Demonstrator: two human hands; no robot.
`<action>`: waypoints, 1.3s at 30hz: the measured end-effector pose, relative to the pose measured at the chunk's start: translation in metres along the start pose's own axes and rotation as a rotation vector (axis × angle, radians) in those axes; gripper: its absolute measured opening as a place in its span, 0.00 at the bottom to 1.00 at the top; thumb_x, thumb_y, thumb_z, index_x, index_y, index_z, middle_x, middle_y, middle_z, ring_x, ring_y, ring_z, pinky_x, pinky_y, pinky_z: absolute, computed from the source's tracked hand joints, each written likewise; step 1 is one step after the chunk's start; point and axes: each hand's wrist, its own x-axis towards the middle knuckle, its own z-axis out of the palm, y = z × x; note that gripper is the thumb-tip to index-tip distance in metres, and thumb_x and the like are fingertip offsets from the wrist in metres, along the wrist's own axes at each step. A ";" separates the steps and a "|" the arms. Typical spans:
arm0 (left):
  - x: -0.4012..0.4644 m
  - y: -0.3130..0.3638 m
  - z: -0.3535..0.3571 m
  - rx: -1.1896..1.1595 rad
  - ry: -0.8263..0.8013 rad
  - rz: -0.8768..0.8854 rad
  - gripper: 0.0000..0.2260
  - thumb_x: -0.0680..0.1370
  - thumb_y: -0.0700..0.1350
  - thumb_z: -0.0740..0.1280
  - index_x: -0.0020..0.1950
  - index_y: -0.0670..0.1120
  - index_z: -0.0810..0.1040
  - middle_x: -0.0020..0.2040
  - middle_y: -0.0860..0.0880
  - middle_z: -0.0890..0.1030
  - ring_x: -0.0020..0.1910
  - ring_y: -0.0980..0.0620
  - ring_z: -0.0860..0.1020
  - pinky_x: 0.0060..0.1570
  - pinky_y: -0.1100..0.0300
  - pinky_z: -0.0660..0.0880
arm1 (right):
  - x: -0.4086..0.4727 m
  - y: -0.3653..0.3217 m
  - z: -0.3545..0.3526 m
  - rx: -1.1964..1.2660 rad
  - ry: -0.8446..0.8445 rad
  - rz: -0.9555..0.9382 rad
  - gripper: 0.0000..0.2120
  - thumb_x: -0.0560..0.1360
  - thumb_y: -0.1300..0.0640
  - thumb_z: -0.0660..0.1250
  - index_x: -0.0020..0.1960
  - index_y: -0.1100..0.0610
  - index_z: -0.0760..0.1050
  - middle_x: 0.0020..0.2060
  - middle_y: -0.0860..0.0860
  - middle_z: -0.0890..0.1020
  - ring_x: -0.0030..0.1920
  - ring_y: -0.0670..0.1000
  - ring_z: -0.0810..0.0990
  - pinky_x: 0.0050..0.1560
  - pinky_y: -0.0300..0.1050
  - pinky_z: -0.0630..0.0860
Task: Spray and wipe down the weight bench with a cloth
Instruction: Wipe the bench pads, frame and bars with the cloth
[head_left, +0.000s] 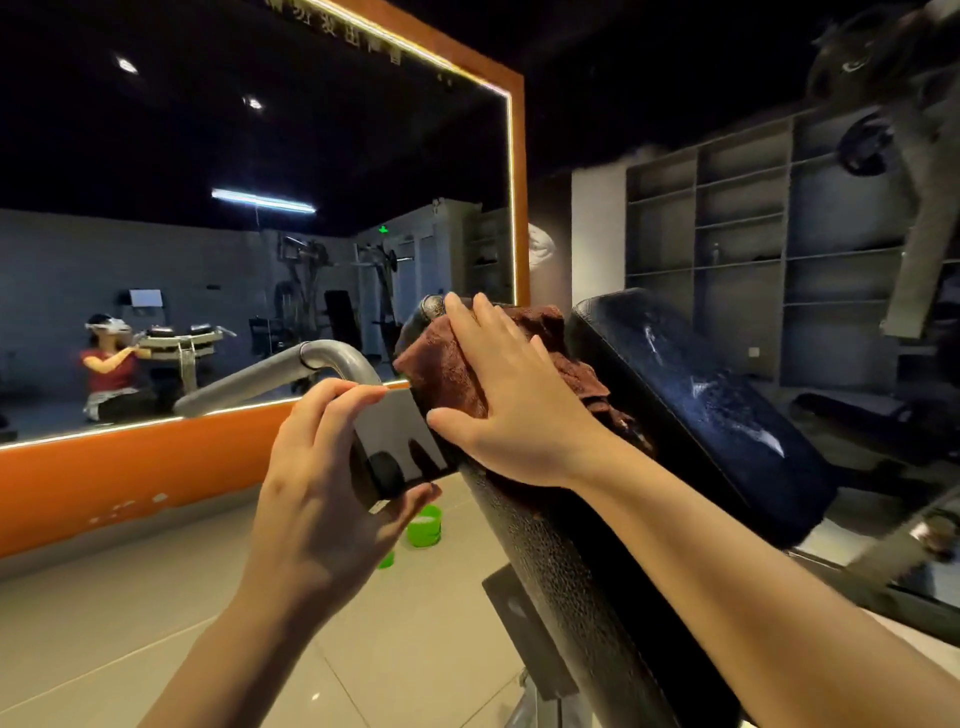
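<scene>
A brown cloth lies over the top end of a black textured bench pad. My right hand presses flat on the cloth with fingers spread. My left hand grips a glossy black flat part beside the pad, fingers curled over its top edge and thumb under it. A second black pad to the right shows wet streaks. No spray bottle can be made out.
A grey curved metal tube runs left of the pad. A green bucket stands on the tiled floor below. A large mirror above an orange wall fills the left. Grey shelves stand at the right.
</scene>
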 end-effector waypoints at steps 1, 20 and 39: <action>-0.001 -0.001 -0.001 -0.013 -0.004 0.006 0.36 0.63 0.55 0.74 0.66 0.40 0.69 0.63 0.36 0.73 0.60 0.37 0.73 0.57 0.47 0.72 | -0.012 0.000 0.001 -0.004 -0.005 -0.015 0.39 0.79 0.48 0.63 0.79 0.46 0.39 0.79 0.48 0.41 0.78 0.47 0.38 0.76 0.54 0.35; 0.007 0.006 -0.003 -0.062 0.012 0.009 0.36 0.61 0.49 0.81 0.63 0.45 0.68 0.61 0.37 0.74 0.60 0.36 0.73 0.57 0.49 0.69 | -0.111 0.010 -0.010 0.101 -0.086 0.481 0.43 0.65 0.25 0.42 0.76 0.38 0.35 0.79 0.45 0.41 0.77 0.48 0.36 0.74 0.50 0.35; 0.011 -0.003 0.002 -0.185 0.076 0.038 0.36 0.63 0.58 0.71 0.66 0.45 0.64 0.59 0.39 0.75 0.54 0.43 0.76 0.49 0.50 0.79 | 0.037 0.009 -0.011 0.074 -0.097 -0.148 0.31 0.69 0.46 0.64 0.72 0.43 0.65 0.76 0.39 0.54 0.75 0.46 0.53 0.76 0.57 0.56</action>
